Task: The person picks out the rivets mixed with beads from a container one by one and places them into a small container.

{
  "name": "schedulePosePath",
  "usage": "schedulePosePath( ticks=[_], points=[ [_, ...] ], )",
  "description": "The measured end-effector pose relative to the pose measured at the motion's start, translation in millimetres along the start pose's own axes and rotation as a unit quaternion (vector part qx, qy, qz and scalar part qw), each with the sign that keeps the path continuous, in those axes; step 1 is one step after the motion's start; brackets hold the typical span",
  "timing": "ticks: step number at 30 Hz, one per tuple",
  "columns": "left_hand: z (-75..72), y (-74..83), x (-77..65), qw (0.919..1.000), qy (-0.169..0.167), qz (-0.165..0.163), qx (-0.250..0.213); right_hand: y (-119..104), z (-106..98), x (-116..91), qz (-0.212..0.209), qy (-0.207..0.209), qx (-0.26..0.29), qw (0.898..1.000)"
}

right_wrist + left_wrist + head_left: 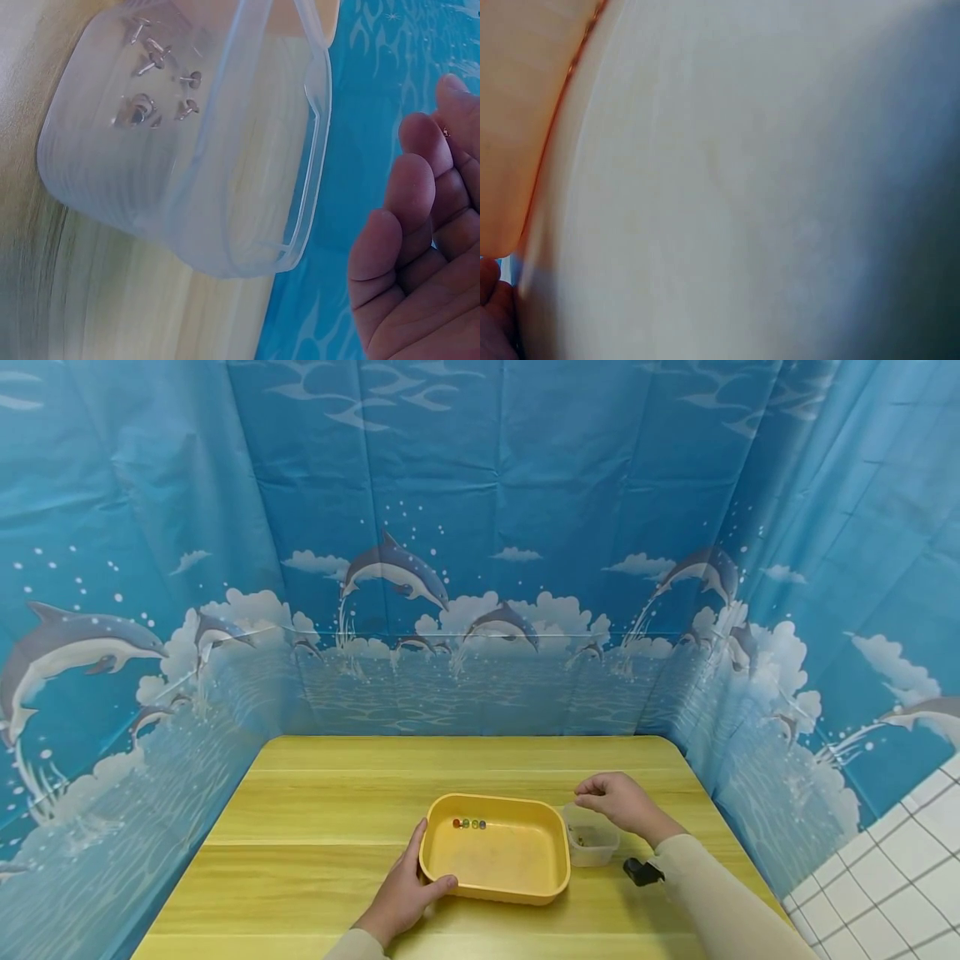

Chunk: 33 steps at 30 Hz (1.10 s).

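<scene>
My left hand (pixel 405 889) grips the near-left corner of a yellow plastic tray (pixel 495 891), thumb at the front rim and fingers along the left wall. Inside the tray, several small round bead-like pieces (pixel 469 824), red, green and blue, sit in a row near the back left. My right hand (pixel 618 802) is raised over the back of a clear plastic box (pixel 594 857). In the right wrist view its thumb and forefinger pinch a tiny shiny piece (pixel 446 133), mostly hidden by the fingertips. Several metal tacks (pixel 155 56) lie in the box.
The clear box stands against the tray's right side on a yellow wood-grain table (pixel 315 810). A black object (pixel 642 872) shows by the right wrist. Blue dolphin-print curtains (pixel 465 685) enclose the table, with white tiles (pixel 892 868) at the right.
</scene>
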<state>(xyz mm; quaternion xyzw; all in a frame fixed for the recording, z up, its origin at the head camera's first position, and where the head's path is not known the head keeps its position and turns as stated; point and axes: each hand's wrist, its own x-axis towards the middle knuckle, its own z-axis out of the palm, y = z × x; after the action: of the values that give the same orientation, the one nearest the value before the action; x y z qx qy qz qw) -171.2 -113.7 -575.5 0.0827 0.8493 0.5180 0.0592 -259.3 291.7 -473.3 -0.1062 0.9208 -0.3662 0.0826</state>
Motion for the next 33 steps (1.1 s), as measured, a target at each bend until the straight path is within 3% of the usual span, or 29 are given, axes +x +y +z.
schedulePosePath(
  ticks=[33],
  points=[
    [1.0,-3.5,1.0,0.9999,-0.002,0.004,0.013,7.9,-4.7,-6.8,0.009,0.002,0.000,1.000]
  ],
)
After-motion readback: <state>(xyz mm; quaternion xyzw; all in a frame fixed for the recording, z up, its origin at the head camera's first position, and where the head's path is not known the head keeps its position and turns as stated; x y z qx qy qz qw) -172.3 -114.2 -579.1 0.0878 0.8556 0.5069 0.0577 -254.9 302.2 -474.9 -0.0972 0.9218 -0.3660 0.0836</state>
